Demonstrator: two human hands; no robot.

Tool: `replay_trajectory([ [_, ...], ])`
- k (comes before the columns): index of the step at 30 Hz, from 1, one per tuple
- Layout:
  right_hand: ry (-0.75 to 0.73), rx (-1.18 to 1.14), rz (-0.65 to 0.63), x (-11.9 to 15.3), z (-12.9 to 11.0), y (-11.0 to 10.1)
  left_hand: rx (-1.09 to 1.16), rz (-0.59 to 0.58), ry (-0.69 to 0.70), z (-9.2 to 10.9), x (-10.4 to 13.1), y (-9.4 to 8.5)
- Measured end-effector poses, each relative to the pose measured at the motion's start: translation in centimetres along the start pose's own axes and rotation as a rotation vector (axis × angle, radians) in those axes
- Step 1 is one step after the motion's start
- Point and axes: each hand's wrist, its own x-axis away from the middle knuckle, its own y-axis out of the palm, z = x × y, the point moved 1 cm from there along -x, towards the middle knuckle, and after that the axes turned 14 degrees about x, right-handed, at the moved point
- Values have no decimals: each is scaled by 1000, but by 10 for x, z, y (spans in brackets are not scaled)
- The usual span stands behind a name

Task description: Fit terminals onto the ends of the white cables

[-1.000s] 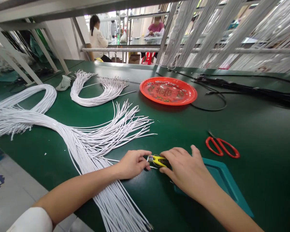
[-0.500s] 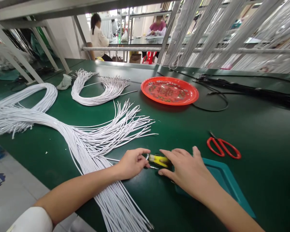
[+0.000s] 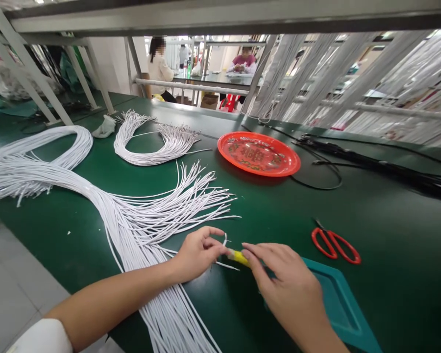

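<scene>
My left hand (image 3: 198, 252) is closed in a pinch on a white wire (image 3: 226, 239), whose short end curls up past the fingertips. Another wire end sticks out below that hand. My right hand (image 3: 290, 279) grips a small yellow tool (image 3: 239, 257) between thumb and fingers; its kind is unclear, since the palm covers most of it. The tool's pale tip meets or nearly meets my left fingertips. Under my left forearm runs a thick bundle of white wires (image 3: 128, 240), with loose ends fanned out toward the middle of the table.
Red-handled scissors (image 3: 336, 245) lie to the right, beyond a teal tray (image 3: 347, 311). A red plate (image 3: 259, 154) stands farther back, beside black cables (image 3: 382, 162). Other white wire bundles (image 3: 147, 154) rest at the left. A metal frame (image 3: 220, 19) spans overhead; two people sit beyond.
My right hand, spread over the yellow tool before, has closed on it and brought it against or near my left fingertips. The view has tilted slightly upward.
</scene>
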Motion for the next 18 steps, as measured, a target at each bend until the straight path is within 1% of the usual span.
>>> replay_trajectory([
  [2,43,-45,33,-1,-11,1,-1,2,19,3,3,2],
  [3,65,-80,30,-2,-15,2,-22,-3,37,4,4,2],
  [6,170,-248,-40,-4,-24,8,-130,-20,116,5,9,2],
  [8,289,-405,-110,-6,-28,10,-190,-20,167,4,10,1],
  [11,518,-713,-224,-6,-32,14,-232,-35,207,6,10,1],
  [13,655,-933,-268,-5,-33,18,-233,-54,201,7,9,2],
  [15,750,-1105,-276,-2,-33,23,-197,-68,173,8,7,2],
  [18,827,-1224,-276,0,-32,29,-107,-80,128,11,5,3],
])
